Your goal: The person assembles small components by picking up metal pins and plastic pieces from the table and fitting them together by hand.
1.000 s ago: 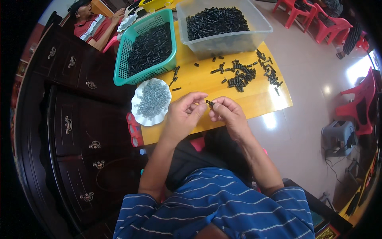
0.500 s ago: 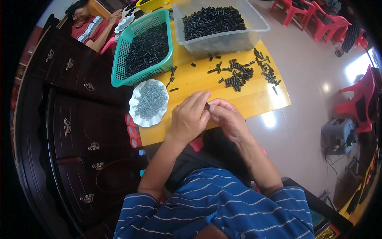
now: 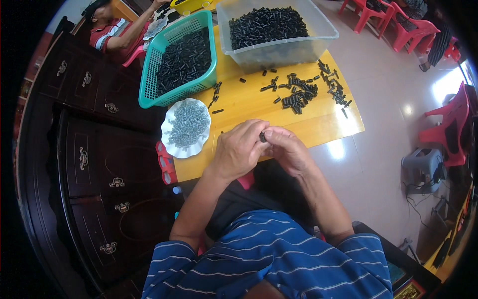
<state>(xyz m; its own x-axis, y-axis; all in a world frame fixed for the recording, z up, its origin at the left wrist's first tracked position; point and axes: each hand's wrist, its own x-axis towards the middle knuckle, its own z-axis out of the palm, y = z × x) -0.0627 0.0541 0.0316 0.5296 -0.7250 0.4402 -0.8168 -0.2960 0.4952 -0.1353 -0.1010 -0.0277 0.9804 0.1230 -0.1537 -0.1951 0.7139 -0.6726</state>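
My left hand [image 3: 238,149] and my right hand [image 3: 289,149] meet over the near edge of the yellow table [image 3: 239,104]. Between their fingertips is a small black cylindrical piece [image 3: 262,136], mostly covered; both hands are closed on it. Left of my left hand stands a white scalloped dish [image 3: 185,153] full of small clear or silvery pieces [image 3: 188,124]. Beyond my hands lies a loose pile of black cylindrical pieces [image 3: 298,97]. More of them are heaped in a green basket [image 3: 148,89] and a translucent plastic bin [image 3: 279,54].
Dark wooden drawers [image 3: 99,164] line the left side. At the upper left, a person in a red top [image 3: 119,37] sits near a yellow container [image 3: 190,5]. Red chairs [image 3: 450,124] and a grey stool [image 3: 422,167] with cables stand on the tiled floor at right.
Both my hands have shifted slightly toward me, and the black piece shows a little more between the fingers. The other person's arm has reached farther forward.
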